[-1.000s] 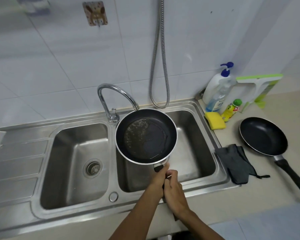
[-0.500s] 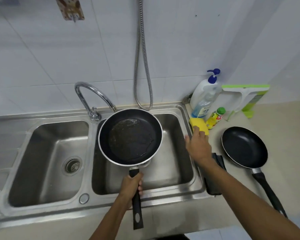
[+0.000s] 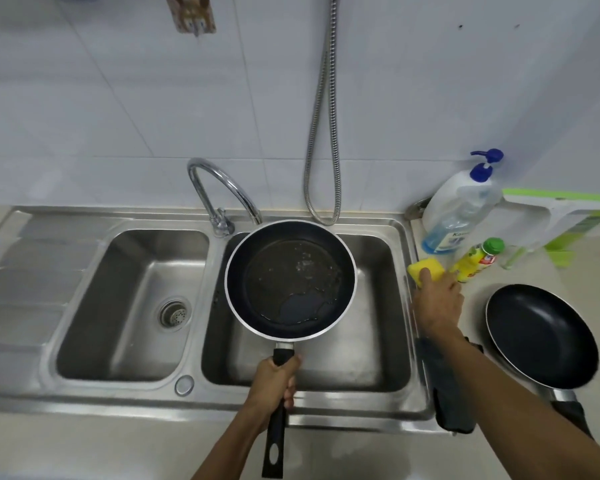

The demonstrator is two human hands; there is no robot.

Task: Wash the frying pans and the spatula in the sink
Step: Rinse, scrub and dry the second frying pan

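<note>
Step in hand, by judgement: fetching the sponge (image 3: 430,266) before scrubbing the first frying pan (image 3: 290,278). Left hand (image 3: 274,386): fingers wrapped round the black handle, holding that pan level above the right basin of the sink (image 3: 381,344), greasy residue inside. Right hand (image 3: 437,303): laid on the sponge toward the worktop's (image 3: 118,452) far edge, just beside the sink rim; pinching or merely touching, cannot tell. Next: close on the sponge, lift, carry to the pan. Second frying pan (image 3: 541,336) near the worktop's right edge, handle cut off. No spatula in view. Dark cloth (image 3: 452,407) partly hidden under the forearm.
</note>
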